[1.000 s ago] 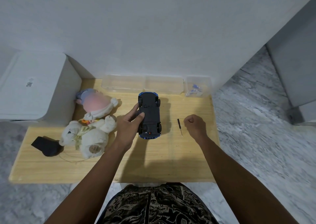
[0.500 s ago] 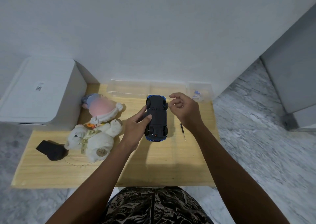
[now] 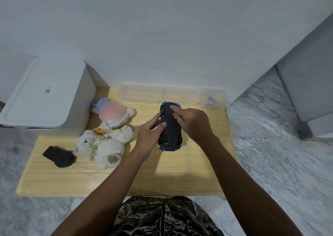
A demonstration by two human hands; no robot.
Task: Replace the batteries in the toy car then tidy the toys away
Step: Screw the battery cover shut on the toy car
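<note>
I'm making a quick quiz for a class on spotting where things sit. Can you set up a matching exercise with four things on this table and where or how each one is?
Things:
1. toy car
2. white teddy bear
3. black pouch
4. clear boxes

Places or states:
A. along the wall at the far edge of the table
B. upside down, held between both hands
C. nearest the table's left edge
D. lying beside the pink soft toy

Pairs: 1-B, 2-D, 3-C, 4-A

Upturned toy car (image 3: 170, 127) between 2 hands
</note>
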